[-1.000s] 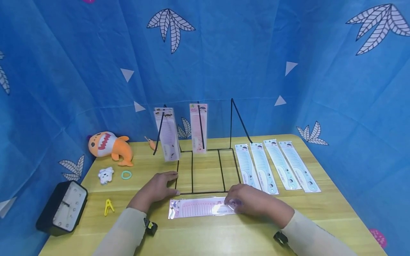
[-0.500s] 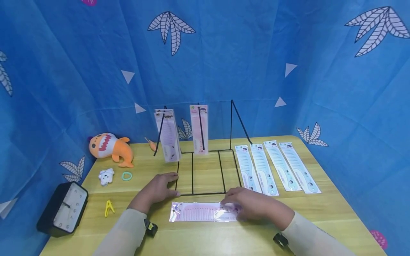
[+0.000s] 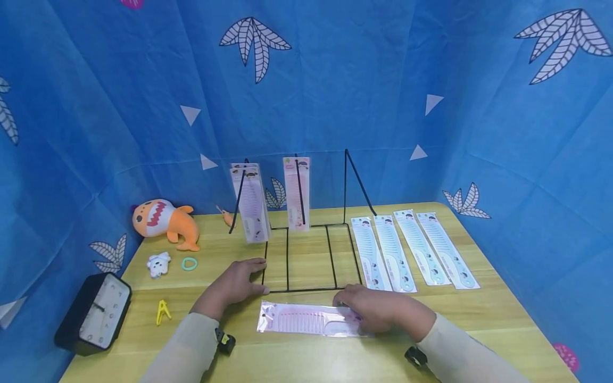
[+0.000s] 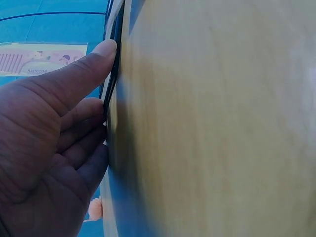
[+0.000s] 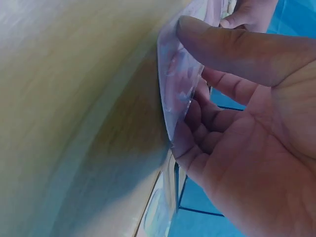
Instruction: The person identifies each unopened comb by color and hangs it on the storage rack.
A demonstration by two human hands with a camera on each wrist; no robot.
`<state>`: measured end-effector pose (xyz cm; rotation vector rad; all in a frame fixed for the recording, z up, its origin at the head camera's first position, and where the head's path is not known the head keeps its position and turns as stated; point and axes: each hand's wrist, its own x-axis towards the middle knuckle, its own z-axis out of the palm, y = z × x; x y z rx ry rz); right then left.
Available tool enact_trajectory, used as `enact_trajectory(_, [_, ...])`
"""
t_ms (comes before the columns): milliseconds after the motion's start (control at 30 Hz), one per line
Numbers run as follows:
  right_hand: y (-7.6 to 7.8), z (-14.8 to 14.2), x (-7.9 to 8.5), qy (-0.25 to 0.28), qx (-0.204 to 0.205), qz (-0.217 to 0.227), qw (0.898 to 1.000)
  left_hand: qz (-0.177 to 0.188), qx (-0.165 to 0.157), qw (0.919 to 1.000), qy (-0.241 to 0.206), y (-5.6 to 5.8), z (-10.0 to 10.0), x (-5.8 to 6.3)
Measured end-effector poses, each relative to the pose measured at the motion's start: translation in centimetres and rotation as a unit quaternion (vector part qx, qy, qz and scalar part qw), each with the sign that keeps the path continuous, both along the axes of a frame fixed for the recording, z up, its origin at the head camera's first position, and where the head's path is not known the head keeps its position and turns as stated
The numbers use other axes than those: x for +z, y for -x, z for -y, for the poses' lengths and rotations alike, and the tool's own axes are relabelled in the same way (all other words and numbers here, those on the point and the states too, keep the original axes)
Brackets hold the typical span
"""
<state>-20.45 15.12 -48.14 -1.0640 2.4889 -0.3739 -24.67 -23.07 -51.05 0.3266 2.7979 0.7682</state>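
Observation:
A pink comb in a clear packet (image 3: 301, 319) lies crosswise in front of the black wire rack (image 3: 311, 290). My right hand (image 3: 378, 308) grips its right end; in the right wrist view the thumb is on one long edge of the packet and the curled fingers are at the other. My left hand (image 3: 237, 282) rests at the rack's front left corner, its thumb and fingertips touching the wire, as the left wrist view also shows. Purple packaged combs (image 3: 251, 205) hang on the rack's left hook, and a pink packaged comb (image 3: 298, 194) hangs on the middle one.
Several blue packaged combs (image 3: 390, 252) lie right of the rack. Toward the left are an orange shark plush (image 3: 167, 221), a small white toy (image 3: 158, 264), a green hair tie (image 3: 189, 264), a yellow clip (image 3: 163, 311) and a black clock (image 3: 96, 314). Blue curtains surround the table.
The packaged pink comb has shifted slightly right and toward me, turning so its right end sits a little lower. My right hand moved with it; my left hand stayed at the rack.

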Motion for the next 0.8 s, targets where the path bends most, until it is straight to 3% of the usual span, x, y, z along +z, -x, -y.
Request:
enact_trajectory(167, [0.2,0.1,0.2,0.007,0.005,-0.008,1.000,-0.001,-0.001,1.0000,0.005,0.0,0.0,0.0])
enact_trajectory(800, [1.3,-1.3,2.1,0.124,-0.010,-0.001,0.992,0.003,-0.004,1.0000,0.003,0.0,0.1,0.1])
